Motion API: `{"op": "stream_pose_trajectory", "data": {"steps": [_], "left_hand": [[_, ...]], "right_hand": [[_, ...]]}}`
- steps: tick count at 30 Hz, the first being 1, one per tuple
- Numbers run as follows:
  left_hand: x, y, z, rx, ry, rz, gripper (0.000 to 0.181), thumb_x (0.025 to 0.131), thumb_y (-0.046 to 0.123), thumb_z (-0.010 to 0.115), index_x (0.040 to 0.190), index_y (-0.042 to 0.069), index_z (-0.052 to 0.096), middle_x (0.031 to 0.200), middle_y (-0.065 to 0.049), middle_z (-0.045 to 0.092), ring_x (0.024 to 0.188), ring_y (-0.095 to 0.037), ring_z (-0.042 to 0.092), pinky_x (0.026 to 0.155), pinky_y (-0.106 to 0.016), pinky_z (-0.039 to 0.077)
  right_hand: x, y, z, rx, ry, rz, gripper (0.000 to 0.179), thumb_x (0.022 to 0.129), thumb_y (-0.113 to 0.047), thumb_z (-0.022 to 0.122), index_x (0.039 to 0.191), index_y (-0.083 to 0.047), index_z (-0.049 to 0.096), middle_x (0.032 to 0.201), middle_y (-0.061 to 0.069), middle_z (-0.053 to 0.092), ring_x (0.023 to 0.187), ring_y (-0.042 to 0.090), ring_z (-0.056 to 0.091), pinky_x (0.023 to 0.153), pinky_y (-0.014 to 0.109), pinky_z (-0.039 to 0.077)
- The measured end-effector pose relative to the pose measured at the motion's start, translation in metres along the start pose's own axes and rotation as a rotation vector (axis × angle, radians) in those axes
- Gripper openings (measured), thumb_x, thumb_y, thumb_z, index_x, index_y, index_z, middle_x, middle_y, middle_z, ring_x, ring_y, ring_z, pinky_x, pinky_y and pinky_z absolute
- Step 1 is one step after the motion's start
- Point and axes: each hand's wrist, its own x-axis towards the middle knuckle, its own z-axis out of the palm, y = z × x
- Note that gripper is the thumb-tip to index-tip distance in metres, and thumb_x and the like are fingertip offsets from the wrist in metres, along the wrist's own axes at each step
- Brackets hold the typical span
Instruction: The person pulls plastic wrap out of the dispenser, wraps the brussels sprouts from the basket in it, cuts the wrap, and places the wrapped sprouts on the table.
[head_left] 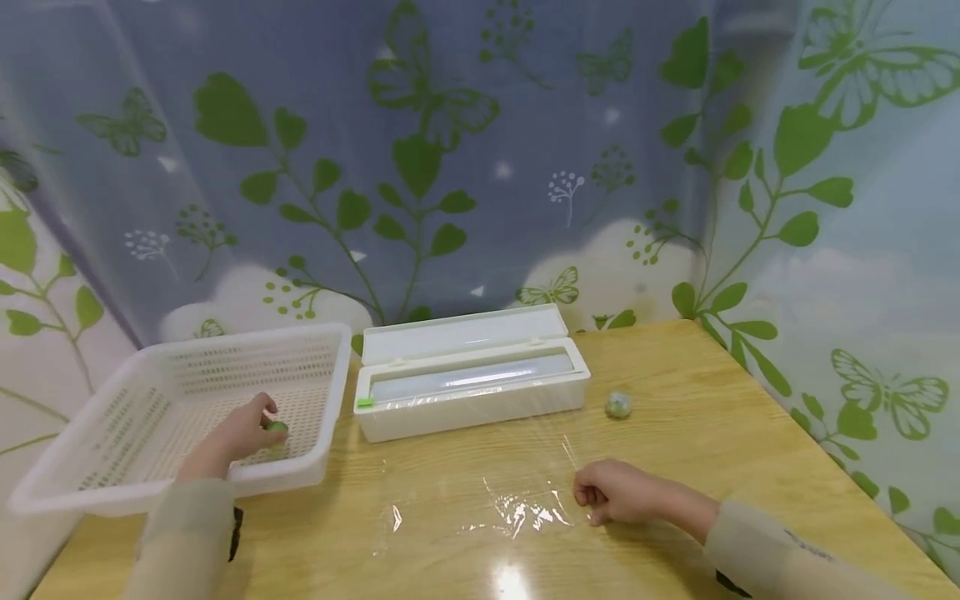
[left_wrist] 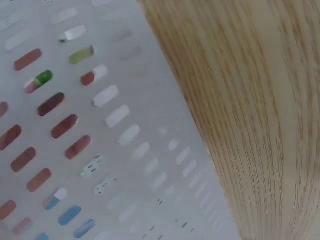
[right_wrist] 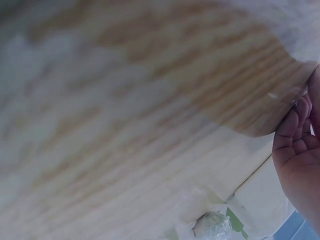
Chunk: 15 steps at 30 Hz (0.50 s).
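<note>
Inside the white plastic basket (head_left: 330,417), my left hand (head_left: 238,429) reaches down and grips a small round green thing (head_left: 277,427) with its fingertips. The left wrist view looks at the basket's slotted wall (left_wrist: 150,110), with bits of the hand and some green showing through the slots. A sheet of clear cling film (head_left: 517,512) stretches over the table from a white dispenser box (head_left: 472,417). My right hand (head_left: 615,492) pinches the film's near right corner between thumb and curled fingers. In the right wrist view the film spreads away from that hand (right_wrist: 300,135).
The dispenser's lid (head_left: 465,332) stands raised at the back, with the film roll (head_left: 472,375) inside and a green slider (head_left: 365,402) at its left end. A small film-wrapped ball (head_left: 618,405) lies right of the box on the wooden table (head_left: 720,433). A printed curtain (head_left: 525,167) hangs behind.
</note>
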Motion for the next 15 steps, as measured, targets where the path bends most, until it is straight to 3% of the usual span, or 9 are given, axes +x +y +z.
{"op": "stream_pose_trajectory", "data": {"steps": [8,11,15], "left_hand": [[-0.015,0.005,-0.005,-0.066,0.212,0.019,0.039,0.085,0.024,0.06,0.103,-0.007,0.043,0.099,-0.03,0.05,0.081,-0.033,0.054,0.061,-0.037,0.046],[-0.02,0.017,-0.01,-0.124,0.272,0.031,0.046,0.086,0.027,0.058,0.11,-0.007,0.04,0.107,-0.032,0.046,0.091,-0.04,0.052,0.066,-0.04,0.048],[-0.026,0.045,-0.02,-0.193,0.341,0.061,0.051,0.087,0.03,0.056,0.118,-0.006,0.037,0.11,-0.029,0.045,0.096,-0.041,0.049,0.069,-0.042,0.047]], "right_hand": [[0.001,-0.005,0.006,0.017,-0.004,-0.039,0.025,0.064,-0.003,0.072,0.073,-0.013,0.05,0.065,-0.013,0.042,0.059,-0.002,0.04,0.054,0.017,0.039],[0.0,-0.005,0.005,0.0,0.01,-0.047,0.026,0.063,-0.003,0.072,0.072,-0.013,0.05,0.064,-0.013,0.042,0.059,-0.001,0.04,0.054,0.017,0.038],[0.003,-0.005,0.001,-0.02,0.023,-0.058,0.027,0.063,-0.004,0.073,0.072,-0.014,0.05,0.064,-0.013,0.042,0.059,0.0,0.04,0.054,0.017,0.038]]}}
